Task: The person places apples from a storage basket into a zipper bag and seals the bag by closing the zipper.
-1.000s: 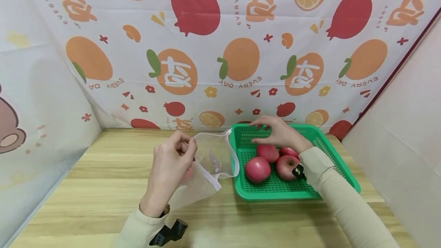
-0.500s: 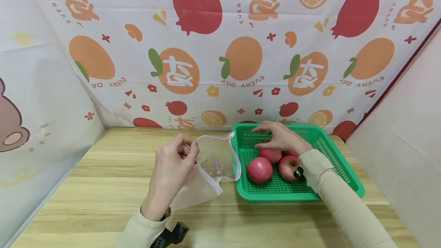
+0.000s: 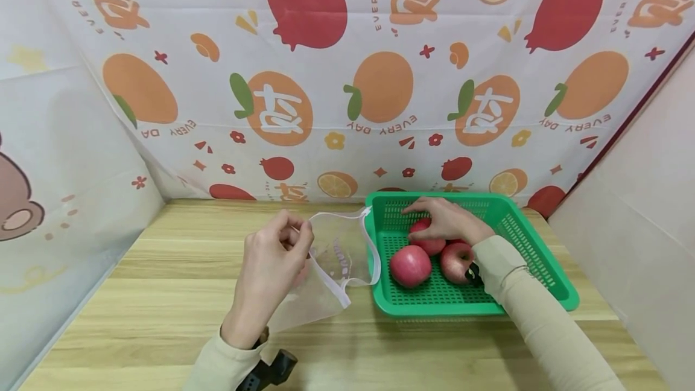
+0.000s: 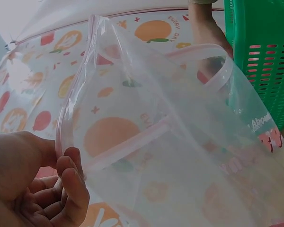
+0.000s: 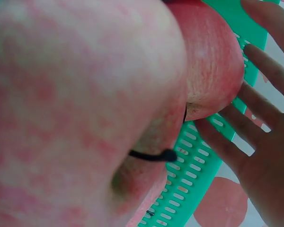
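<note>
my left hand (image 3: pixel 271 264) pinched the rim of a clear plastic bag (image 3: pixel 326 270) between thumb and curled fingers, holding it up above the wooden table (image 3: pixel 163 294) with its mouth open toward the green basket (image 3: pixel 543 270). in the left wrist view the bag (image 4: pixel 170 156) filled most of the frame, its pink-white zip edge looping round the opening, and my fingers (image 4: pixel 71 184) were curled on that edge at the lower left. something reddish showed faintly through the bag behind my left hand, but i could not tell what it was.

my right hand (image 3: pixel 445 219) was down inside the basket, fingers spread and fairly straight, lying over the far apple (image 3: pixel 429 245), the one toward the back. i could not tell from the head view whether the fingers had closed round it; in the right wrist view my fingers (image 5: pixel 255 123) were splayed wide, the tips just beside that apple (image 5: pixel 210 56) rather than wrapped on it.

two more red apples sat in the basket: the left apple (image 3: pixel 410 265) nearest the bag, and the right apple (image 3: pixel 456 261) tucked against my right sleeve (image 3: pixel 521 294). the three fruits were bunched together, touching or nearly so. the basket stood on the table just beside the bag's open mouth, with the fruit-patterned cloth (image 3: pixel 347 77) hanging behind.
</note>
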A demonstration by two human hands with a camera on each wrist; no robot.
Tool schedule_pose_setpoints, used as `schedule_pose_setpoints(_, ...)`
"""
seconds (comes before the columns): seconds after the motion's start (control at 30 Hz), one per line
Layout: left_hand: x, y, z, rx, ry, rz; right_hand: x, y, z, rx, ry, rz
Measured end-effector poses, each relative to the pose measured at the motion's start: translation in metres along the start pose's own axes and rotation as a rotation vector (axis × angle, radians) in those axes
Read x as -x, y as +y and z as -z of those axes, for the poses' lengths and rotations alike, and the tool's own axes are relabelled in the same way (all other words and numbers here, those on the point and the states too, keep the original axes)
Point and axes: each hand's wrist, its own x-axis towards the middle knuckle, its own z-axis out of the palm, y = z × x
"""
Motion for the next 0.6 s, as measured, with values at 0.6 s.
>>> schedule_pose_setpoints(0.6, 0.0015, -0.0005, 0.0018, -0.004, 0.005, -0.017, 0.0061, 0.0035, 0.0004, 0.021, -0.129, -0.114)
